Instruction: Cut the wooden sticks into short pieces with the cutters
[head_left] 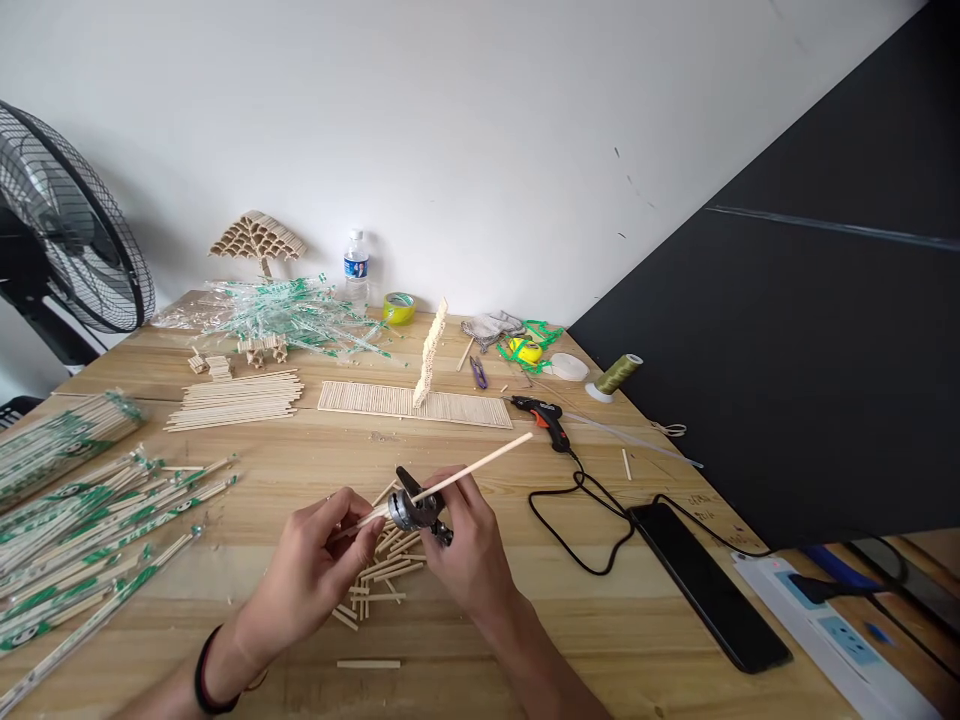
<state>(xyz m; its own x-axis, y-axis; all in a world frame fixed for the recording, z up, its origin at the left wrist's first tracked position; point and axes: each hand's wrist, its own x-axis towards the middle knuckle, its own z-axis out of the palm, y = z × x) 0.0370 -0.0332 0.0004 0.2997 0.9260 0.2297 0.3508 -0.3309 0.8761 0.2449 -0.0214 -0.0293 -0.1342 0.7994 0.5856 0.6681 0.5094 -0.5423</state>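
Note:
My left hand [319,560] is closed on some light wooden sticks [373,514] near the front middle of the table. Beside it, my right hand [471,540] grips a dark metal cutter [420,508]. One long stick [484,462] slants up to the right from the cutter, across my right hand's fingers. Under both hands lies a loose pile of short cut sticks [390,560]. A single short stick [368,664] rests closer to me. Behind the hands is a flat stick strip [360,398] with a rough upright stick piece [430,355] standing on it.
Wrapped chopsticks [82,520] cover the left side, with bare sticks [232,400] behind. A glue gun [544,418], its cable, a phone [709,585] and a power strip [832,630] lie right. Wrappers, a bottle [357,270] and a fan [71,220] stand farther back.

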